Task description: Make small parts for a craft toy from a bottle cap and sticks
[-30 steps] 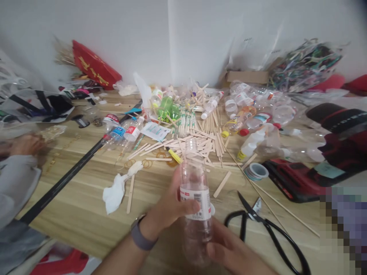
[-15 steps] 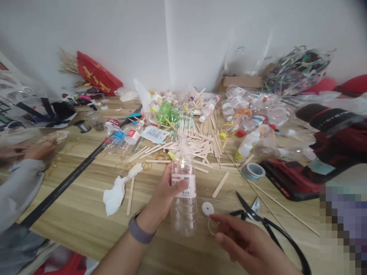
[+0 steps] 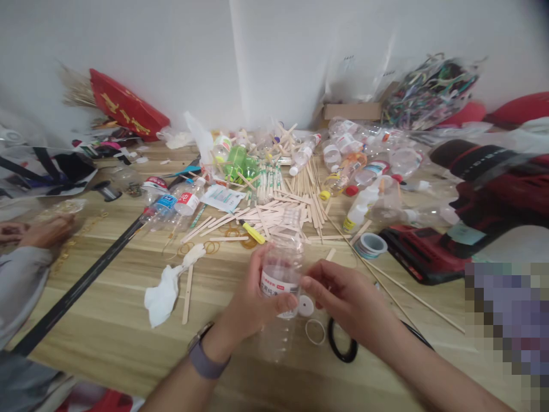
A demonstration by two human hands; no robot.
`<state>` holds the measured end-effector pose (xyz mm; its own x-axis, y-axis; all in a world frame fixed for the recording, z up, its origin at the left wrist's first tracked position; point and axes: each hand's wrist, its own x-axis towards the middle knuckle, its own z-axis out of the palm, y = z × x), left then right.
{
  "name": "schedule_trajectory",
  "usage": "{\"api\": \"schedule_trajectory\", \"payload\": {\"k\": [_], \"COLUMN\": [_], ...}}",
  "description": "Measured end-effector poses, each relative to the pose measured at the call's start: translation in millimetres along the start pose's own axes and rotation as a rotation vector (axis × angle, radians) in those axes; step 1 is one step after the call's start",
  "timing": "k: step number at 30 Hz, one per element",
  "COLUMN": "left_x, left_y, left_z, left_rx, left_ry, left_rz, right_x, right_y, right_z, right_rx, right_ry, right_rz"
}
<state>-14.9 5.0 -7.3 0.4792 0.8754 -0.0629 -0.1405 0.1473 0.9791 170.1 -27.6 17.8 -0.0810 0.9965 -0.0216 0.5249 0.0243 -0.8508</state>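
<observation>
A clear plastic bottle (image 3: 283, 337) with a white and red label (image 3: 274, 284) stands upright in front of me, its neck uncapped. My left hand (image 3: 257, 292) is wrapped round its middle, the thumb across the label. My right hand (image 3: 338, 289) is at the bottle's right side, fingers curled in and fingertips at the label's right edge. Whether they pinch the label is hidden. Just below those fingers lie a small white disc with a hole (image 3: 306, 305) and a thin pale ring (image 3: 315, 331). Black-handled scissors (image 3: 343, 346) are mostly covered by my right hand and forearm.
Wooden sticks (image 3: 274, 214) and more bottles (image 3: 351, 149) crowd the back. A red and black power drill (image 3: 472, 212) and a tape roll (image 3: 371, 245) are at right. Crumpled tissue (image 3: 163, 297) lies left. Another person's hands (image 3: 47, 229) work at far left, beyond a black strip (image 3: 86, 277).
My right hand has moved up and left from beside the white disc to the bottle's label, now over the scissors. The bottle stays in my left hand; the camera view has shifted slightly.
</observation>
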Motion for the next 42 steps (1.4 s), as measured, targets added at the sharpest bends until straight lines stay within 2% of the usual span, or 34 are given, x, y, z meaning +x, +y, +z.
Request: {"api": "schedule_trajectory", "payload": {"k": [6,10,12,15,18,20,22,25,30,33,38,42], "left_x": [1,1,2,3,3,3,4,8,11,8,6,7], "left_y": [3,2,3,12,28,37,40,34,24,24,21,19], "left_z": [-3.2,-3.1,-6.5,-21.0,-42.2,-54.2,-61.2,-62.2,-52.0,-46.1,-41.9,-33.1], "left_rx": [-0.019,-0.051,-0.027,0.057,0.279,0.559,0.835,1.218,1.755,1.881,1.884,1.825], "left_ry": [-0.029,-0.051,-0.025,0.102,0.294,0.453,0.543,0.592,0.621,0.608,0.625,0.675], "left_rz": [-0.014,-0.007,-0.011,-0.05,-0.037,-0.027,-0.011,0.015,0.068,0.067,0.075,0.228], "right_x": [7,5,0,-14,-33,-46,-56,-65,-64,-59,-59,-66], "right_y": [-4,-4,-4,4,30,55,81,104,108,107,110,104], "right_z": [3,-1,-5,-16,-34,-45,-54,-58,-48,-45,-49,-49], "right_rx": [0.001,-0.12,-0.223,-0.394,-0.581,-0.732,-0.896,-1.022,-1.071,-1.041,-0.916,-0.738], "right_ry": [-0.069,-0.069,-0.086,-0.118,-0.088,-0.037,0.051,0.088,0.241,0.258,0.203,0.197], "right_rz": [-0.053,-0.093,-0.13,-0.144,-0.141,-0.176,-0.23,-0.307,-0.4,-0.434,-0.441,-0.361]}}
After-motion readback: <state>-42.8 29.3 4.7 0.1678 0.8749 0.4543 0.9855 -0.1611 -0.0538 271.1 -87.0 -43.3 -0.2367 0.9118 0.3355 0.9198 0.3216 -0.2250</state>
